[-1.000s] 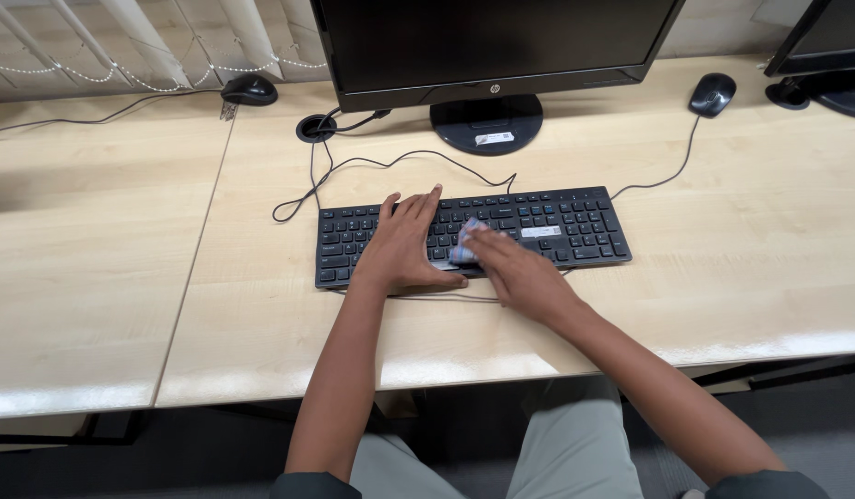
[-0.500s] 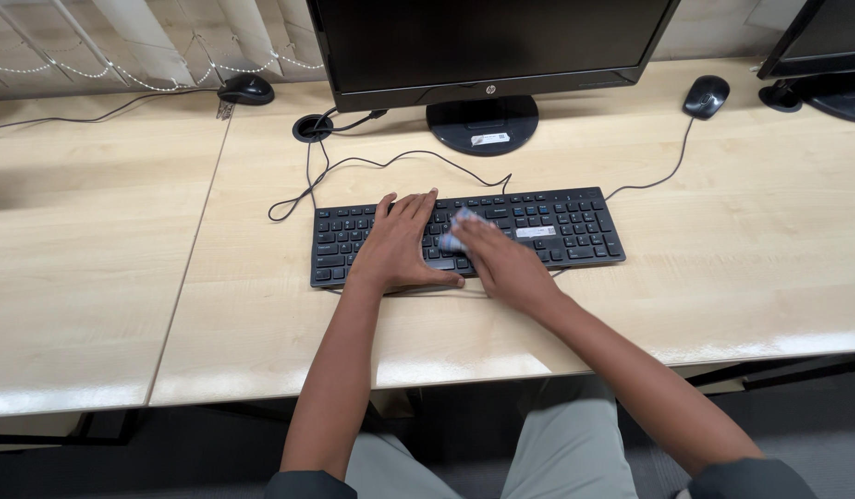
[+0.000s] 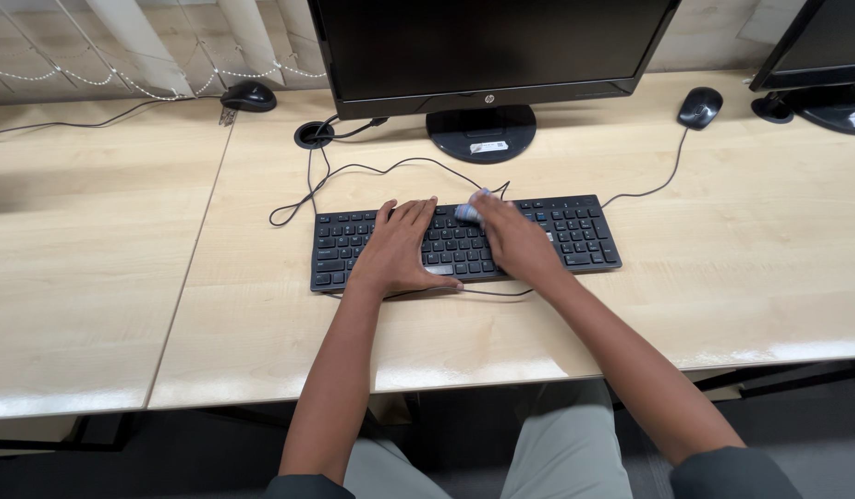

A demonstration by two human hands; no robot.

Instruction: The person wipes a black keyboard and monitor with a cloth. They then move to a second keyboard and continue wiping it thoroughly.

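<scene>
Pale wood tabletop [image 3: 122, 277] carries everything here. Far left sits a black mouse [image 3: 248, 95]. Moving right, your left hand [image 3: 397, 249] lies flat, fingers spread, pressing the left half of the black keyboard [image 3: 575, 231] to steady it. Just beside it, your right hand [image 3: 513, 242] has its grip pinched on a small bluish cloth [image 3: 468, 211], set against the far row of keys near the middle. Behind stands a dark monitor [image 3: 483, 46], and farther right a second mouse [image 3: 700, 106]. This looks like wiping the keys, midway along. Your next stroke likely calls for light pressure toward the right-hand keys while the left hand holds firm.
</scene>
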